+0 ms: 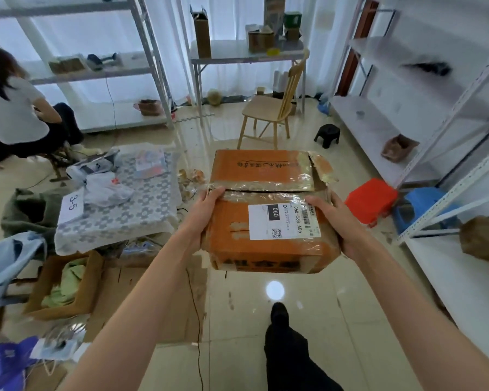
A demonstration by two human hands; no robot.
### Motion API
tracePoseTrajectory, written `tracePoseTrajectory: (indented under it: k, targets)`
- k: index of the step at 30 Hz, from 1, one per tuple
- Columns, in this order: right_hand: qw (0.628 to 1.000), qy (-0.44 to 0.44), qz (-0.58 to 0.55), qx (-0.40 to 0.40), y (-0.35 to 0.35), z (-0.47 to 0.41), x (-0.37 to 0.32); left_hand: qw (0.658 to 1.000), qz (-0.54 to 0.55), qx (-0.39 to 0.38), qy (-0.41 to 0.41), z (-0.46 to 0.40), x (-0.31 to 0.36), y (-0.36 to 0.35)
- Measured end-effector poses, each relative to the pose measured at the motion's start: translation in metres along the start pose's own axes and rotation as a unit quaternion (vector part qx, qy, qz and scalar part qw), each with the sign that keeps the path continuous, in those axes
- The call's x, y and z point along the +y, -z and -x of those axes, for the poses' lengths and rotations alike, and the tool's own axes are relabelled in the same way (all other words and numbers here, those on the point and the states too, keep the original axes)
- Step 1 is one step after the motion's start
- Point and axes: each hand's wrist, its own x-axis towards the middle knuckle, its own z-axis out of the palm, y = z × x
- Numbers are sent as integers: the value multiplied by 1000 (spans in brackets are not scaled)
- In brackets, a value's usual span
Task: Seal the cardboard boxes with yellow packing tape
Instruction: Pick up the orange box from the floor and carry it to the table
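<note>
Carrying an orange cardboard box (268,210) mid-air over the tiled floor, left hand (206,218) and right hand (336,221) each with a curled grip round a side. Best kept level, top flaps pressed flat, seam gapped, corner torn. White label (283,221) reads "060" and "060-068-A05". No yellow tape spotted.

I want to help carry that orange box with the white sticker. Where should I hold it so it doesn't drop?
Hold the orange box by its two short side walls, one hand coming in from each side, as the left hand and right hand do now. It is wide and flat, and the top flaps are split along the middle seam with a torn far-right corner, so the top probably would not bear a pull.
</note>
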Motion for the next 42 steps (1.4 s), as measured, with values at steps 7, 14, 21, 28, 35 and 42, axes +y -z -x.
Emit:
tracePoseTrajectory:
  k: [7,14,21,28,35,42]
  targets:
    - [1000,5,-7,6,35,-117,-53,999,-16,17,-33,-111,69,-51]
    - [1000,14,2,-11,64,-222,-108,998,-18,44,-36,-195,118,-92]
    - [999,21,18,-38,61,-308,-145,998,19,53,-31,-265,154,-95]
    - [999,21,20,-40,53,-410,-176,998,31,47,-16,-364,190,-94]
    - [999,17,27,-42,40,-547,-222,999,20,50,-6,-501,238,-92]
    - [1000,-2,12,-23,36,-662,-277,999,29,20,-9,-618,314,-101]
